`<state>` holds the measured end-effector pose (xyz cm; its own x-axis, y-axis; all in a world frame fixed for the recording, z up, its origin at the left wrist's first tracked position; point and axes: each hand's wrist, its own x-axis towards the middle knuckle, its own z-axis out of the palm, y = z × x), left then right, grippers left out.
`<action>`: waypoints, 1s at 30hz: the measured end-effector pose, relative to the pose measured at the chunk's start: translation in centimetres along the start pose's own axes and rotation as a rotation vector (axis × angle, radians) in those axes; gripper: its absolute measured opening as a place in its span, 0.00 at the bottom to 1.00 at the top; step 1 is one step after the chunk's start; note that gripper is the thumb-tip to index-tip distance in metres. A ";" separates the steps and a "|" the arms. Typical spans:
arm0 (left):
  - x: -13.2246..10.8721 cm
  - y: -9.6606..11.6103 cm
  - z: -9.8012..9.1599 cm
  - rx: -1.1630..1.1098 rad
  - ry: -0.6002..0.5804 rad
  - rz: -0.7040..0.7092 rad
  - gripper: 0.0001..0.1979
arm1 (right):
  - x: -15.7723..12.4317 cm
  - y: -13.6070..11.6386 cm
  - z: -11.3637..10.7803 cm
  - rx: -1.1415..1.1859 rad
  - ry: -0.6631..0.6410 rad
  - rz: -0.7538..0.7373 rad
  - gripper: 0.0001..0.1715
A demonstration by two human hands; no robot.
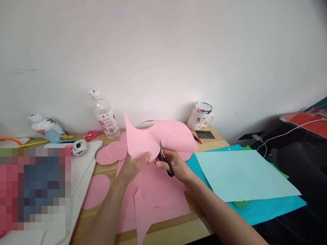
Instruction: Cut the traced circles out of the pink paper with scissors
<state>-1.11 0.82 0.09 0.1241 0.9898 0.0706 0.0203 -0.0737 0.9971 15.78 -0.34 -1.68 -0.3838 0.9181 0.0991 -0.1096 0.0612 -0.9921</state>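
Some floppy pink paper the left hand is pinching could be bending and making the scissors the right hand is gripping cut crooked.

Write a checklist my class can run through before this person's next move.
1. Scissors secure: ok. The black-handled scissors are in the right hand.
2. Sheet steadied: ok. The left hand grips the raised pink paper, its thumb on the near face.
3. Left fingers away from the blades: cannot tell. The thumb is apart from them, but the paper hides the fingers behind it.
4. Bare tabletop under the hands: not ok. More pink paper lies there.
5. Bottle capped: ok. The clear plastic bottle has its white cap on.
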 end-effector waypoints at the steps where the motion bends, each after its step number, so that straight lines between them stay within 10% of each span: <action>1: 0.0 0.0 0.0 0.003 0.000 0.002 0.18 | 0.0 0.0 0.1 0.002 -0.003 0.002 0.26; 30: -0.2 -0.3 -0.4 0.065 -0.056 0.020 0.14 | 0.0 0.8 0.2 0.092 0.003 -0.025 0.23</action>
<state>-1.58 0.74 -0.19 0.1803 0.9797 0.0872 0.0811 -0.1031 0.9914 15.55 -0.36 -2.49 -0.3777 0.9177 0.1229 -0.2027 0.0476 -0.9781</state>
